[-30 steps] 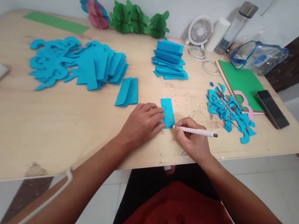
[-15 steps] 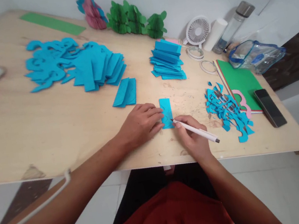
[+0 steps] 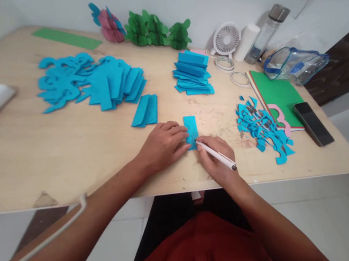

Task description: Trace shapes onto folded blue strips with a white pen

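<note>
A small blue paper rectangle [image 3: 190, 126] with dark curved lines lies near the table's front edge. My left hand [image 3: 167, 145] rests flat with fingers spread, its fingertips on the paper's left side. A white pen [image 3: 216, 154] is pinched in my right hand [image 3: 216, 157], its tip at the paper's lower right part. Two folded blue pieces [image 3: 145, 110] lie just beyond my left hand. Farther back are a stack of blue folded strips [image 3: 192, 73] and a large pile of blue cut shapes and rectangles [image 3: 111, 81].
Blue scraps [image 3: 261, 126] lie to the right, beside a green sheet stack [image 3: 278, 96], a pink cutout [image 3: 278, 116] and a phone [image 3: 313, 123]. Along the wall stand green paper shapes [image 3: 154, 28], a small fan [image 3: 226, 39] and a bottle [image 3: 267, 33].
The pen in my right hand has shifted slightly and stands at a steeper angle, its tip still at the paper. My left hand stays on the paper. The camera view has tilted a little.
</note>
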`<action>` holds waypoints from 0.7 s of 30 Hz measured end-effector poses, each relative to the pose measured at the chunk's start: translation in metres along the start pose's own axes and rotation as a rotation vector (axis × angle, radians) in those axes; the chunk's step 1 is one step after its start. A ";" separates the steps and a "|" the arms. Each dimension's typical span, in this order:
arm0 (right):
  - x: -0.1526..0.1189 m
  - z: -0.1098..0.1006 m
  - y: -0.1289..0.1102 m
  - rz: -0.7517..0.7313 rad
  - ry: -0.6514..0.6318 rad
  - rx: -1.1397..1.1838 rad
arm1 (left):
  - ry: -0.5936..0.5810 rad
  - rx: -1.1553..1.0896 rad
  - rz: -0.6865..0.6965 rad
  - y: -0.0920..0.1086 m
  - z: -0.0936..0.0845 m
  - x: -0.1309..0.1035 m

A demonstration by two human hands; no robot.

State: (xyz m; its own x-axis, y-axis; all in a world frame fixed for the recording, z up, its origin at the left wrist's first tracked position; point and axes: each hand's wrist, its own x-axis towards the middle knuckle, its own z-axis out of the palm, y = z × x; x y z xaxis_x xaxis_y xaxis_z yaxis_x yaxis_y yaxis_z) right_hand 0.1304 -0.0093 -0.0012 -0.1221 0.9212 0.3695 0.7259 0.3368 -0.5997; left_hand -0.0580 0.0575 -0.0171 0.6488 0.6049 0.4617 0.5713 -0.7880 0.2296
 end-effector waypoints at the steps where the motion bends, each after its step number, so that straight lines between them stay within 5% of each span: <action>1: 0.000 0.000 0.000 -0.002 0.006 0.006 | -0.016 0.000 -0.005 0.000 0.000 0.001; 21: -0.001 -0.001 0.004 0.258 -0.003 0.263 | -0.001 0.023 -0.087 0.005 0.011 -0.002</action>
State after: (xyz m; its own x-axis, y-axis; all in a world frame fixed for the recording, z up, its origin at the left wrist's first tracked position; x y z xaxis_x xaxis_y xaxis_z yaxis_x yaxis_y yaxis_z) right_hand 0.1340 -0.0089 -0.0033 0.0396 0.9827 0.1807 0.5342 0.1320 -0.8350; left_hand -0.0510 0.0537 -0.0267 0.5968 0.6711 0.4398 0.6368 -0.7296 0.2492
